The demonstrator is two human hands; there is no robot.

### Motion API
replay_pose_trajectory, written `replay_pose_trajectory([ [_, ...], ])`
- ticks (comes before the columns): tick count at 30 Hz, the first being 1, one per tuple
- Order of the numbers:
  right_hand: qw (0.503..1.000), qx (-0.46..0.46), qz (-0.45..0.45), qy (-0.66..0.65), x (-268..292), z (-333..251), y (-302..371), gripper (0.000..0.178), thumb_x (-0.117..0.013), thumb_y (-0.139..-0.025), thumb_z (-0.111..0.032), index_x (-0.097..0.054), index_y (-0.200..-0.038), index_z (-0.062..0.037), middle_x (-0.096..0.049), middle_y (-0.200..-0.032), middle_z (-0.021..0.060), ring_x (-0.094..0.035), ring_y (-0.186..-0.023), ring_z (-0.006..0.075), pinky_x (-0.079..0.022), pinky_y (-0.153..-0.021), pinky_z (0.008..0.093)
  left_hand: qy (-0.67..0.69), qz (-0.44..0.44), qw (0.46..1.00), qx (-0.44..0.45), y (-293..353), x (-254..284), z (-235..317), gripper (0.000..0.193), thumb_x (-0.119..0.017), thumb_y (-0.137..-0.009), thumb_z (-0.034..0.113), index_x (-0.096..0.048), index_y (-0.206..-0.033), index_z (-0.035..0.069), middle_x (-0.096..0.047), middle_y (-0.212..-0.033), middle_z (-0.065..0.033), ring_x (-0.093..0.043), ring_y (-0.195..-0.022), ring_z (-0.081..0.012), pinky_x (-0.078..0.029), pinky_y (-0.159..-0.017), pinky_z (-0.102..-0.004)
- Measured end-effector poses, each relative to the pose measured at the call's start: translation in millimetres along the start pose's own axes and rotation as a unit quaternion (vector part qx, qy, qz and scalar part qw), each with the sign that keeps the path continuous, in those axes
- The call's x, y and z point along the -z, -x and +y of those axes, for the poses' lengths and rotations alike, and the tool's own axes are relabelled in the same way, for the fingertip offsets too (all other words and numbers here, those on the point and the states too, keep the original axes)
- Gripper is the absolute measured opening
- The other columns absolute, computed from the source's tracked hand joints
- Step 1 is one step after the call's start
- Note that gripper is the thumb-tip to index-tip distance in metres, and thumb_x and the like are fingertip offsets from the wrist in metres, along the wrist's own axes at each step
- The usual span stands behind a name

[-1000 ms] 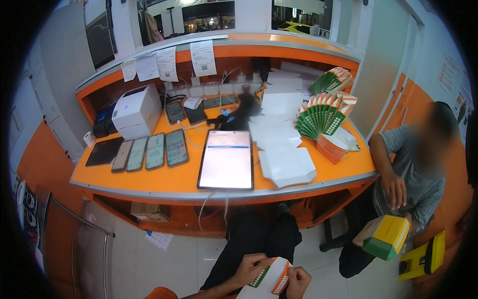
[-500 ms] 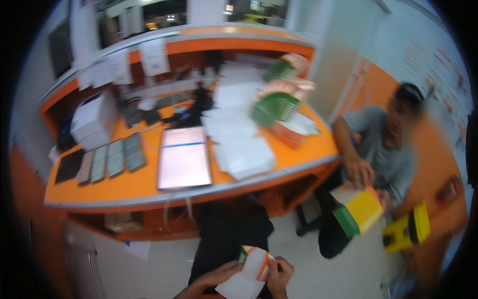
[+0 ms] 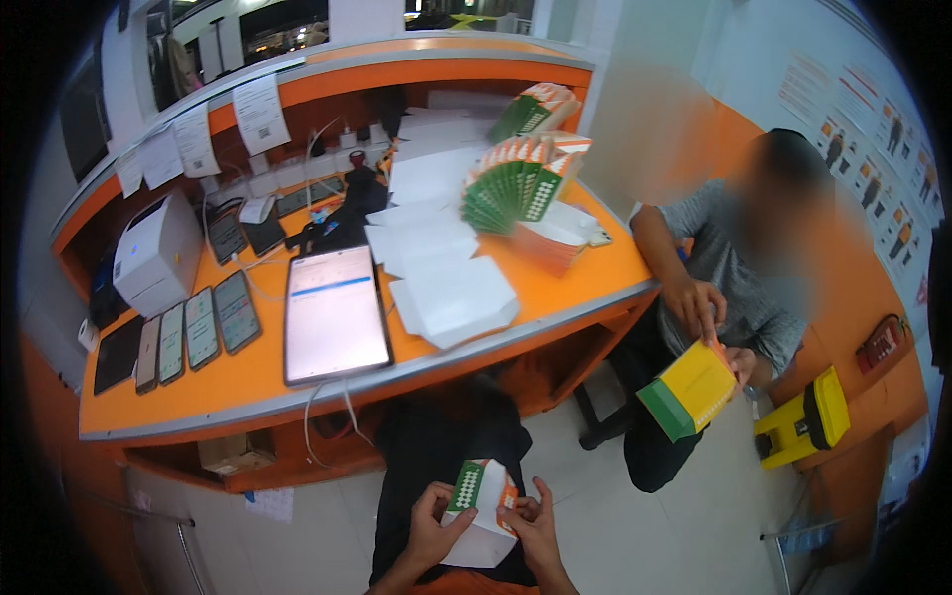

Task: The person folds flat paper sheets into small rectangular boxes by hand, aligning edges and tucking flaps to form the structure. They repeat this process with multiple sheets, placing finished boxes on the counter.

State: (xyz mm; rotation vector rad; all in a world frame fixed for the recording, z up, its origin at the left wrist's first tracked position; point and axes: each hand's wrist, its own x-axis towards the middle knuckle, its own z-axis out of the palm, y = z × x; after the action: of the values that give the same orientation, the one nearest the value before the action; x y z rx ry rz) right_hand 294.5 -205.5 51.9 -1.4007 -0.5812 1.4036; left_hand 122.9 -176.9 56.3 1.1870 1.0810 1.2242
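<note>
Above my lap I hold a small cardboard carton (image 3: 486, 531), white with a green printed panel and an orange printed one. My left hand (image 3: 432, 528) grips its left side, thumb on the front face. At the right edge, my right hand (image 3: 536, 528) pinches the orange-printed part between thumb and fingers, one finger raised. The carton stands partly opened out, with its white face toward me. To my right a seated co-worker's hands (image 3: 700, 307) hold a larger yellow and green carton (image 3: 684, 392).
On the orange desk (image 3: 416, 367) ahead stand a tablet (image 3: 337, 312), several phones (image 3: 201, 329), a white printer (image 3: 159, 256), white folded cartons (image 3: 456, 302) and fanned green-and-orange cartons (image 3: 511, 188). A yellow bin (image 3: 803, 421) stands beyond the co-worker.
The carton in my hands has gone from flatter and tilted to a fuller box shape, its green panel now facing up. The co-worker's carton has tipped and moved slightly left.
</note>
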Motion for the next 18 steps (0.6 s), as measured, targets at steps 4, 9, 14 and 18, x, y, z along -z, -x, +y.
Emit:
replay_pose_trajectory([
  [4,0.996,-0.089,-0.020,0.005,8,1,-7,0.093,-0.076,-0.087,-0.012,-0.011,-0.153,-0.0052,-0.055,-0.109,0.0140,-0.057,-0.102,0.0202,-0.048,-0.091,0.0317,-0.024,-0.032,0.999,-0.030,-7,-2,0,0.030,-0.073,-0.082,-0.005,-0.051,-0.102,0.001,-0.059,-0.103,-0.0098,-0.060,-0.094,-0.0136,-0.050,-0.082,-0.0297],
  [9,0.999,0.018,-0.032,0.009,21,-10,6,0.067,-0.067,-0.095,-0.018,-0.030,-0.150,-0.0038,-0.053,-0.130,0.0173,-0.056,-0.114,0.0242,-0.046,-0.098,0.0344,-0.031,0.029,0.998,0.048,-11,-11,3,0.028,-0.066,-0.089,0.000,-0.048,-0.111,0.000,-0.056,-0.105,-0.0089,-0.057,-0.096,-0.0140,-0.048,-0.086,-0.0302],
  [14,0.950,0.168,-0.029,0.263,19,-17,22,0.040,-0.063,-0.097,-0.016,-0.057,-0.132,0.0007,-0.067,-0.108,0.0192,-0.066,-0.094,0.0219,-0.053,-0.082,0.0346,0.022,0.111,0.993,0.042,-27,-28,15,0.024,-0.058,-0.094,0.001,-0.047,-0.114,-0.001,-0.056,-0.104,-0.0088,-0.053,-0.097,-0.0142,-0.044,-0.088,-0.0292],
  [18,0.942,0.204,0.031,0.264,22,-16,10,0.031,-0.061,-0.097,-0.014,-0.062,-0.124,0.0028,-0.070,-0.090,0.0184,-0.069,-0.078,0.0225,-0.054,-0.070,0.0361,-0.040,0.044,0.997,-0.042,-22,-40,12,0.036,-0.059,-0.093,0.002,-0.046,-0.126,-0.004,-0.058,-0.113,-0.0126,-0.055,-0.106,-0.0172,-0.044,-0.095,-0.0321],
])
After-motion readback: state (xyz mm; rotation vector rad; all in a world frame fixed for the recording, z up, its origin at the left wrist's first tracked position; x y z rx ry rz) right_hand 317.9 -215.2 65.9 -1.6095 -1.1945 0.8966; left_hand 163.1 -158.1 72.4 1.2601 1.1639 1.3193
